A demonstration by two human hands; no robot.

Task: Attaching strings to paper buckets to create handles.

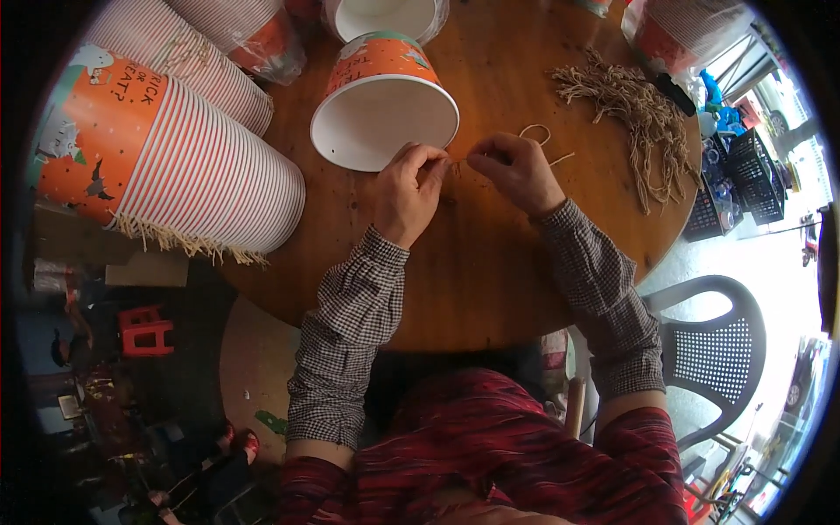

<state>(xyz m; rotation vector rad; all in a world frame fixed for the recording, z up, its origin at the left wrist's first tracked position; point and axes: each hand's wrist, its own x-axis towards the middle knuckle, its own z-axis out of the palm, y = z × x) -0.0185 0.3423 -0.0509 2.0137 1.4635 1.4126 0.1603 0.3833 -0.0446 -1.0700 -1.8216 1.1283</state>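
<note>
My left hand [407, 188] and my right hand [516, 168] meet over a round wooden table [490, 262], fingertips pinched on a thin tan paper cord [541, 140] that loops out beyond the right hand. Just beyond my left hand an orange and white paper bucket [383, 101] lies on its side, its white open mouth facing me. The cord's end sits near the bucket's rim; whether it passes through the rim I cannot tell.
A long nested stack of orange paper buckets [175, 157] lies on the table's left, a second stack [201, 61] behind it. A heap of tan cords [643, 118] lies at the far right. A grey plastic chair [713, 350] stands to my right.
</note>
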